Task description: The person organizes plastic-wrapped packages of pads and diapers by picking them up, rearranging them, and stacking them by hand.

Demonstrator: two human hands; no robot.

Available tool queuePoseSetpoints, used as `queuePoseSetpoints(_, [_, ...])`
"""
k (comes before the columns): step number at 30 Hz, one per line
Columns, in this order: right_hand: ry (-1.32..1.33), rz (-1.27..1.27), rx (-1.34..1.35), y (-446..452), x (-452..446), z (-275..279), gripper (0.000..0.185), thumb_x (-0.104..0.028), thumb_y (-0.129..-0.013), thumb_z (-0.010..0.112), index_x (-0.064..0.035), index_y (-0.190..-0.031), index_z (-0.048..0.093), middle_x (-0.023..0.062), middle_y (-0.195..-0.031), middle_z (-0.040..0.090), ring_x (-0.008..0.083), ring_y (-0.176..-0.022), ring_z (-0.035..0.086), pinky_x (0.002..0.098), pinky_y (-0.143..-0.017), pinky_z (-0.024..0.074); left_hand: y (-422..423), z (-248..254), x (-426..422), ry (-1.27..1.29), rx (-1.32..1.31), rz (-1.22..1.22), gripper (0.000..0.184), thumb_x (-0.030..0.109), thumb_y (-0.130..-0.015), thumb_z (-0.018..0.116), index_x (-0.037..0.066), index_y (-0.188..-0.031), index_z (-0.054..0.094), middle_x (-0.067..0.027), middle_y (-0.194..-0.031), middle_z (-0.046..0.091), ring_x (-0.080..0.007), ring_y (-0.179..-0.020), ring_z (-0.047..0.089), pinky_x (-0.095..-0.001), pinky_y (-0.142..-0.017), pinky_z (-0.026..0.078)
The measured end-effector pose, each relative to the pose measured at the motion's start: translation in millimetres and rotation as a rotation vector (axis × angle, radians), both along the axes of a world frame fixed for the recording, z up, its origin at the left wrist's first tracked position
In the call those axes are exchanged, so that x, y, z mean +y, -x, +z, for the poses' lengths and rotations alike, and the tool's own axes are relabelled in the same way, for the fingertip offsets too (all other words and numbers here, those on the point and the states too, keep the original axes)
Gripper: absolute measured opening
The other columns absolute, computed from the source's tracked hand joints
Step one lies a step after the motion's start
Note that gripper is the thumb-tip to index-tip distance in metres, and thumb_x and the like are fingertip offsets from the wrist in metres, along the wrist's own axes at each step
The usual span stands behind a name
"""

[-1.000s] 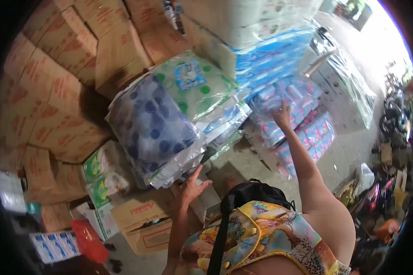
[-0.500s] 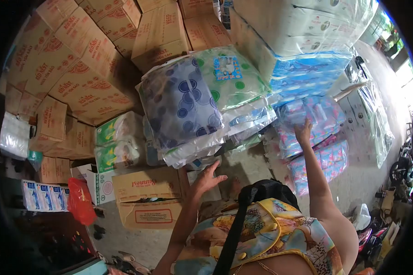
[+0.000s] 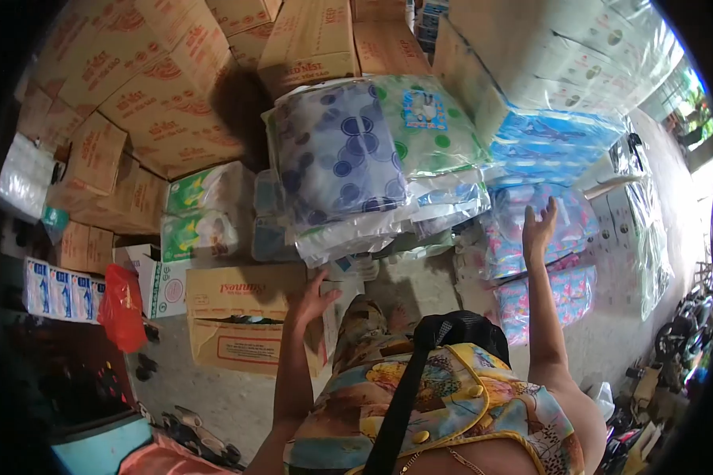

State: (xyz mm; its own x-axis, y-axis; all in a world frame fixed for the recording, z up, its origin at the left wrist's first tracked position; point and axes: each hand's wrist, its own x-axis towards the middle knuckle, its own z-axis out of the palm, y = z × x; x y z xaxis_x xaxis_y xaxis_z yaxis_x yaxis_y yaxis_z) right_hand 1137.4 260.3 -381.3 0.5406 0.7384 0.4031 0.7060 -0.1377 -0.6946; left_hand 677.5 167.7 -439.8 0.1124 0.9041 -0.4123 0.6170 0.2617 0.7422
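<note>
Grip (image 3: 539, 231), right, wide near pink packs (image 3: 573, 229).

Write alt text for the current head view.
A person's open right hand is by pink-and-blue patterned, plastic-wrapped packs, their open left hand near a brown cardboard carton. Beyond the hands lies a stack of clear plastic packages with violet-blue and green circles, brown cardboard boxes piled behind.
</note>
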Motion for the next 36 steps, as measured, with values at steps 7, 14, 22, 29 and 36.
queuePoseSetpoints(7, [-0.141,0.536,0.468,87,22,81,0.032,-0.004,-0.078,0.051,0.0013,-0.109,0.043,0.0100,-0.098,0.052,0.0157,-0.089,0.051,0.0262,-0.079,0.0402,8,-8,11,0.038,0.024,-0.014,0.058,0.027,-0.075,0.058,0.004,-0.122,0.032,-0.0156,-0.104,0.052,-0.0198,-0.094,0.051,-0.0290,-0.077,0.041])
queuePoseSetpoints(14, [-0.027,0.819,0.544,150,46,107,0.024,0.000,-0.078,0.049,0.0002,-0.102,0.046,0.0036,-0.093,0.052,0.0118,-0.088,0.050,0.0233,-0.080,0.0381,39,-37,18,-0.064,-0.134,0.019,0.043,0.024,-0.076,0.058,0.002,-0.111,0.045,-0.0078,-0.092,0.055,-0.0130,-0.082,0.052,-0.0261,-0.070,0.042])
queuePoseSetpoints(22, [0.011,0.924,0.437,188,35,107,0.026,0.000,-0.078,0.050,0.0005,-0.104,0.044,0.0047,-0.097,0.051,0.0132,-0.093,0.051,0.0239,-0.081,0.0387,54,-25,28,0.108,-0.180,0.057,0.027,0.026,-0.075,0.059,0.001,-0.086,0.055,-0.0042,-0.079,0.056,-0.0119,-0.077,0.051,-0.0261,-0.069,0.041])
queuePoseSetpoints(29, [0.033,0.921,0.534,198,22,92,0.028,0.000,-0.077,0.051,-0.0002,-0.104,0.044,0.0054,-0.094,0.051,0.0118,-0.092,0.050,0.0241,-0.078,0.0394,69,-8,28,0.082,0.064,0.104,0.032,0.034,-0.077,0.054,0.003,-0.086,0.054,-0.0081,-0.080,0.057,-0.0146,-0.076,0.052,-0.0280,-0.067,0.041])
queuePoseSetpoints(36, [0.109,0.778,0.781,212,63,99,0.046,-0.015,-0.078,0.056,0.0028,-0.116,0.036,0.0127,-0.106,0.048,0.0180,-0.098,0.045,0.0290,-0.080,0.0387,71,51,81,-0.203,-0.503,0.664,0.043,0.040,-0.083,0.041,0.002,-0.099,0.051,-0.0060,-0.097,0.054,-0.0190,-0.085,0.052,-0.0282,-0.074,0.038])
